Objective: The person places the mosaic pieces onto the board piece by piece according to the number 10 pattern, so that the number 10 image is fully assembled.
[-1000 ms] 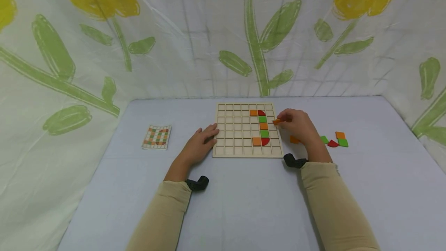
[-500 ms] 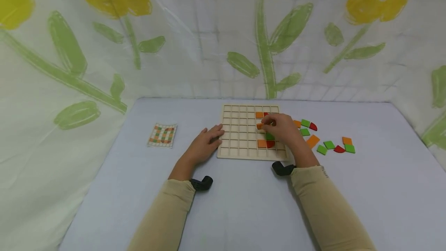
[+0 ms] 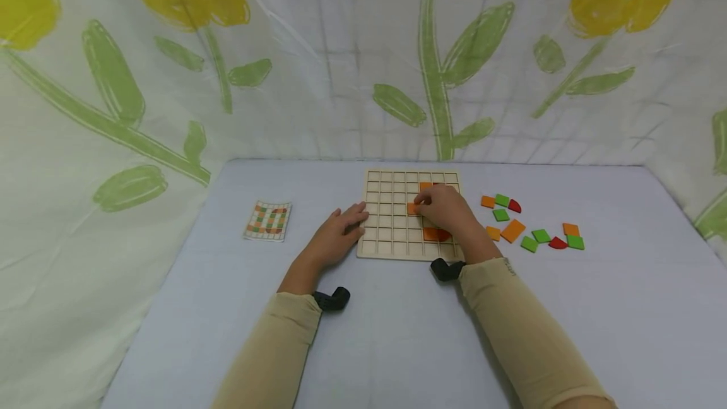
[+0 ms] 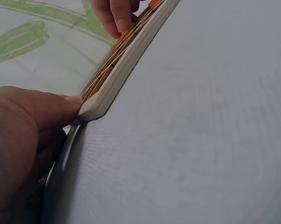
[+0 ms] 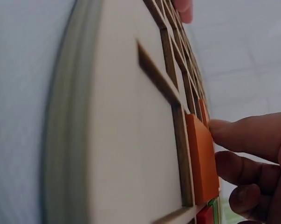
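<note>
A wooden grid board (image 3: 392, 248) lies flat on the table. My right hand (image 3: 445, 207) is over it, pinching an orange square tile (image 3: 411, 208) at a cell left of the column of placed tiles. In the right wrist view the thumb touches that orange tile's edge, behind a placed orange tile (image 5: 203, 161). Another orange tile (image 3: 426, 187) sits in the upper part of the grid; my right hand hides most of the tiles between. At the board's left edge rests my left hand (image 3: 335, 238), fingers extended, its thumb (image 4: 61, 109) against the frame's corner.
Several loose tiles lie right of the board, among them an orange tile (image 3: 514, 231), a green tile (image 3: 501, 215) and a red quarter-round tile (image 3: 558, 243). A printed pattern card (image 3: 268, 221) lies to the left. Behind the table hangs a flowered cloth (image 3: 312, 112).
My right hand has carried the orange tile leftward from the board's right edge to a cell left of the placed column. My left hand stays at the board's left edge. The view has shifted slightly.
</note>
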`<state>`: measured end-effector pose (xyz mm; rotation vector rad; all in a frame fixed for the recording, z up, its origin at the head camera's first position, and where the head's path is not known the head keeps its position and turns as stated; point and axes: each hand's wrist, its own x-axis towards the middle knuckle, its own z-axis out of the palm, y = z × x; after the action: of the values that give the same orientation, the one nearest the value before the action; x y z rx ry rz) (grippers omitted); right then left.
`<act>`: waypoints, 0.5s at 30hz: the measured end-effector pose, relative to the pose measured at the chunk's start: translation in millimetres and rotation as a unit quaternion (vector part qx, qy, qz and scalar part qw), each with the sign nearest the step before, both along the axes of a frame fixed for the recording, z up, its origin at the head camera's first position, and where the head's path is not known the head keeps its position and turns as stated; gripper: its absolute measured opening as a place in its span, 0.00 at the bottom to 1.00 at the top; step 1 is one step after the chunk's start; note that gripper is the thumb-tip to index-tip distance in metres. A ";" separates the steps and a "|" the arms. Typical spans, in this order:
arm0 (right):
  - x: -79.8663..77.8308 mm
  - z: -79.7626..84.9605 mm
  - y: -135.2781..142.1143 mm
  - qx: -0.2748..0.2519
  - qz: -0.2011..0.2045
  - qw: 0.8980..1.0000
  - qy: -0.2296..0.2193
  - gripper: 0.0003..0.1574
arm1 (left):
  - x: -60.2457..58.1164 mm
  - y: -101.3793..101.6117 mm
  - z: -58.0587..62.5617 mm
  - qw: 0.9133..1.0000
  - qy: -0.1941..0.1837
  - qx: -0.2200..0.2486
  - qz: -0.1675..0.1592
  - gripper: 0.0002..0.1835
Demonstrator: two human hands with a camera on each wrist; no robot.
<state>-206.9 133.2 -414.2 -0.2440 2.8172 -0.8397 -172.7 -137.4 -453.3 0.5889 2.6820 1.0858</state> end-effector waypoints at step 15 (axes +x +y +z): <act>18.7 5.7 64.3 0.019 -0.066 0.997 0.042 0.30 | 1.3 1.5 1.8 1.000 0.002 -0.016 0.006 0.24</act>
<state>-188.2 197.5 -408.5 -0.0903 2.9525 -0.8205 -171.4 -135.9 -451.5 0.5726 2.7046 1.0437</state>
